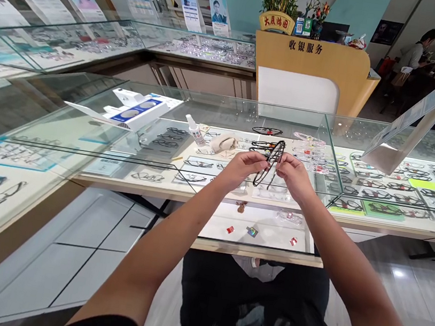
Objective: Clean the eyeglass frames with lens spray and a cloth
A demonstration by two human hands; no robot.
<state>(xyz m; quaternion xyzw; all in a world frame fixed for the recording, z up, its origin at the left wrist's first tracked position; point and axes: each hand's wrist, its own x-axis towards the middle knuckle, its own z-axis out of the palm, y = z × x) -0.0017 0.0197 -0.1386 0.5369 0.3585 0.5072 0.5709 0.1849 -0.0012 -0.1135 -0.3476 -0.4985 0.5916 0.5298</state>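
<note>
A pair of dark-framed eyeglasses [269,163] is held up over the glass counter, tilted on edge between my two hands. My left hand [246,166] pinches the frame from the left. From the right, the fingers of my right hand [292,174] close on the same glasses, near a temple arm. Just beyond my left hand, a crumpled beige cloth [224,142] lies beside a white spray bottle [195,130] on the counter. More dark eyeglasses [267,130] lie in a column behind the held pair, partly hidden by it.
Below my hands, a pulled-out drawer [211,232] contains small red and shiny tags. An opened white-and-blue box [138,108] stands on the left of the glass display counter [209,109]. A sign stand [412,125] rises at right. People [417,53] sit in the far right background.
</note>
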